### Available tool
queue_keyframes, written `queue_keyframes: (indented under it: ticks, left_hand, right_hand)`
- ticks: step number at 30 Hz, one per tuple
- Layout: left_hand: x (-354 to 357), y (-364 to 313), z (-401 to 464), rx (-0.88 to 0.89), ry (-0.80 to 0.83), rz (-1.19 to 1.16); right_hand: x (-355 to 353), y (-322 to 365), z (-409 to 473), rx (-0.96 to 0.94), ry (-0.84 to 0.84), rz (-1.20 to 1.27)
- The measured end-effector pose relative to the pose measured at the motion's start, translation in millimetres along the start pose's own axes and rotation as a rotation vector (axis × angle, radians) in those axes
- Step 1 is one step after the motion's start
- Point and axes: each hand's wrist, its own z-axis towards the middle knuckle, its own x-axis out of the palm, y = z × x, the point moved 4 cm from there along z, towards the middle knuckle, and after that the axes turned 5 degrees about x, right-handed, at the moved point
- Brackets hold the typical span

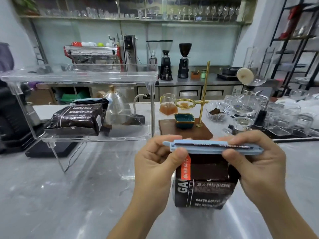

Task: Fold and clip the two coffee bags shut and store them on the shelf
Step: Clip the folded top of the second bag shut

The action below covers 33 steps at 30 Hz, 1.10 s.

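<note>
A dark coffee bag (205,190) stands upright on the marble counter in front of me, its top folded over. A long light-blue clip (212,147) sits across that fold. My left hand (155,168) pinches the clip's left, hinge end between thumb and fingers. My right hand (257,163) grips the clip's right end. A second dark coffee bag (77,118) lies on its side on the lower level of a clear acrylic shelf (82,75) at the left, a blue clip (86,100) on its folded top.
A wooden base (198,131) with a teal dish (184,120) and brass pour-over stand (203,94) sits just behind my hands. A steel kettle (117,104) stands behind the shelf. Glassware (276,114) crowds the right. A black machine (12,114) is at the far left.
</note>
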Motion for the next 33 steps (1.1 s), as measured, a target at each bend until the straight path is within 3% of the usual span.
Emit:
queue_keyframes:
  ticks: [4,20,29,33]
  left_hand:
    - [-2,5,-13,-0.016,0.054,-0.007]
    - [0,-5,-34,0.065,0.132,-0.112]
    - [4,-2,-37,0.041,0.157,-0.128]
    - [3,-1,-36,0.037,0.142,-0.122]
  right_hand:
    - [-13,-9,-20,0.043,-0.107,-0.011]
    - [-14,2,-41,0.090,-0.068,-0.018]
    - [-11,-2,-45,0.142,0.039,0.228]
    - [-12,0,-47,0.126,-0.044,0.167]
